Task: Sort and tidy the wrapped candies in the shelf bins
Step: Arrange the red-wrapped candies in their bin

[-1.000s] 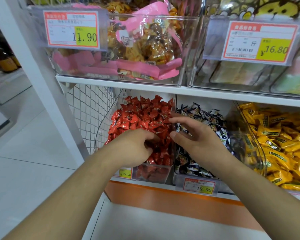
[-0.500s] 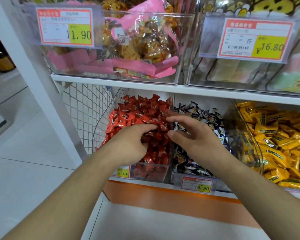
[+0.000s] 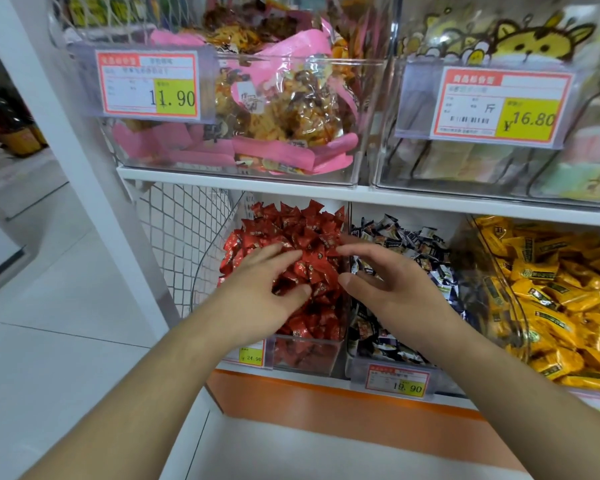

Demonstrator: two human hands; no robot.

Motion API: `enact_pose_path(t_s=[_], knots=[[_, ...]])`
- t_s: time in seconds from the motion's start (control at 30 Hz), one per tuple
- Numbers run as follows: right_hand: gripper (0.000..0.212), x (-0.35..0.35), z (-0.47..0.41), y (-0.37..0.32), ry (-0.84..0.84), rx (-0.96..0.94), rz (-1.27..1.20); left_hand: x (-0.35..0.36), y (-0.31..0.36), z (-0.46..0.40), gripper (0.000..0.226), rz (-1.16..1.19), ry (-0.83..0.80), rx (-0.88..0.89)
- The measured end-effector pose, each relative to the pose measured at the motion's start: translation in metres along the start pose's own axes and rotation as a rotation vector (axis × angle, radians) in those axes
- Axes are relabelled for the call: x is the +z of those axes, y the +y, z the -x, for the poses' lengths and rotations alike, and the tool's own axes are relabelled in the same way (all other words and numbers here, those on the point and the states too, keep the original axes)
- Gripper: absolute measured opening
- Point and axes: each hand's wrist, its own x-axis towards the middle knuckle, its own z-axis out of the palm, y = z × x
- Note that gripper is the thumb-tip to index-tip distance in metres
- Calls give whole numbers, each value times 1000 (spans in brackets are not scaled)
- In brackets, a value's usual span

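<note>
Working across the lower shelf, both hands are lying on the heap of red candies (image 3: 302, 237), which is filling the leftmost clear bin (image 3: 305, 355) and standing proud of its front wall. The left hand (image 3: 257, 289) is resting palm-down on the heap with fingers spread and nearly straight; it is holding nothing that I can make out. The right hand (image 3: 388, 282) is reaching in from the side over the divider, fingers extended and thumb apart, touching the right edge of the red pile and likewise gripping nothing visible.

Judging from how things are lying, the sorting is looking largely settled: no stray colour is showing among the red ones, and the job in hand is appearing to be levelling or pressing the heap down. The dark-wrapped candies (image 3: 406, 244) in the middle bin are sitting in a loose jumble just beside the right hand, and the yellow candies (image 3: 561, 292) at the far right are piling high against their curved clear wall; both are probably still needing attention.

Around them, a white wire mesh panel (image 3: 184, 237) is closing off the left end of the shelf. Above, the upper shelf (image 3: 239, 183) is overhanging closely, limiting room over the heap. Price tags (image 3: 397, 381) are hanging at the front.
</note>
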Motion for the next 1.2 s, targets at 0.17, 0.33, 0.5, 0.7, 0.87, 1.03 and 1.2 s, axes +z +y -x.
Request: enact_pose_path(t_s=[0.17, 0.33, 0.5, 0.7, 0.87, 1.03, 1.2], knots=[[28, 2, 0, -2, 10, -13, -8, 7, 5, -2, 77, 21, -94, 11], [29, 0, 1, -1, 14, -16, 3, 14, 11, -5, 76, 5, -111, 115], [29, 0, 0, -2, 1, 2, -7, 5, 3, -1, 49, 99, 154, 146], [30, 1, 0, -1, -8, 22, -30, 1, -2, -2, 69, -29, 87, 19], [29, 2, 2, -4, 17, 8, -31, 13, 4, -4, 82, -55, -107, 18], [29, 2, 2, -4, 19, 10, -43, 14, 1, -5, 74, -31, -37, 159], [29, 2, 3, -6, 17, 22, -54, 12, -3, -5, 69, -16, 121, 188]])
